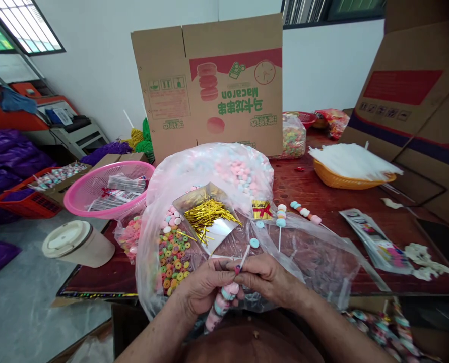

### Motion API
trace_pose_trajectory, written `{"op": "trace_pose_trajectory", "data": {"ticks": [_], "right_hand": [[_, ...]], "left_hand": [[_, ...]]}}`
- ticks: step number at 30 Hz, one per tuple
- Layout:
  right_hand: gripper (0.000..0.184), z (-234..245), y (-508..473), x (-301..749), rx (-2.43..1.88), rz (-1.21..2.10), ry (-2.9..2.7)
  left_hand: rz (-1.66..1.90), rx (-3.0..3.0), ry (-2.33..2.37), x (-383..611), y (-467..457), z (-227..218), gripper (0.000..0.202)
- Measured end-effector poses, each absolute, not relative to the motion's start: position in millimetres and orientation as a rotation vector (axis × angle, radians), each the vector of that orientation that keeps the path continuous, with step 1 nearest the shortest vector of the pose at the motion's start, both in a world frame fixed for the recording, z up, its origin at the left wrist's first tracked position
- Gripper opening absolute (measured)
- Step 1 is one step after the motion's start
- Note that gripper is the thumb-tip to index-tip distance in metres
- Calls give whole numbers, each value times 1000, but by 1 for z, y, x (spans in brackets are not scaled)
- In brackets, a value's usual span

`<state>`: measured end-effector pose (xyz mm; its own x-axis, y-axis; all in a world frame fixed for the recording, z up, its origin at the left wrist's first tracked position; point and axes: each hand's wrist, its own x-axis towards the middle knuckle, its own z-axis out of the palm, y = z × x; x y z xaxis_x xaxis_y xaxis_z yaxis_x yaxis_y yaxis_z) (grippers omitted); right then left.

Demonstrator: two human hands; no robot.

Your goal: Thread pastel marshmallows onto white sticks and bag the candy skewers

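My left hand (203,285) is closed round the neck of a candy skewer (221,306) of pink and blue marshmallow-like sweets in clear wrap. The skewer tilts, its white stick pointing up between my hands. My right hand (271,278) pinches the same neck, where a small dark pink spot shows; I cannot make out whether that is a tie. Just beyond my hands, gold twist ties (211,214) lie in an opened packet. A blue sweet (254,243) rests near my right fingers. Beside it stand two unwrapped skewers, one being a short candy skewer (280,217).
A large clear plastic bag (205,156) holds pink sweets; ring-shaped sweets (175,259) lie at left. Around it are a pink basket (76,196) of wrappers, a lidded cup (91,247), an orange basket (330,176) of white sticks, wrapper sleeves (375,242) and a carton (164,60).
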<state>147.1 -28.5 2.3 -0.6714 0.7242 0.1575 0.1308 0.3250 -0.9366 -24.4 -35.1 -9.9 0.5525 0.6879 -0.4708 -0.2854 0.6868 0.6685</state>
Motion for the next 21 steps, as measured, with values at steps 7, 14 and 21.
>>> {"op": "trace_pose_trajectory", "data": {"ticks": [7, 14, 21], "right_hand": [[23, -13, -27, 142, -1083, 656, -2123], [18, 2, -31, 141, -1140, 382, -2069], [24, 2, -22, 134, -1298, 1072, -1514]], "left_hand": [[888, 686, 1059, -9, -34, -4, 48], [871, 898, 1137, -11, -20, 34, 69], [595, 1023, 1025, -32, -29, 38, 63]]}}
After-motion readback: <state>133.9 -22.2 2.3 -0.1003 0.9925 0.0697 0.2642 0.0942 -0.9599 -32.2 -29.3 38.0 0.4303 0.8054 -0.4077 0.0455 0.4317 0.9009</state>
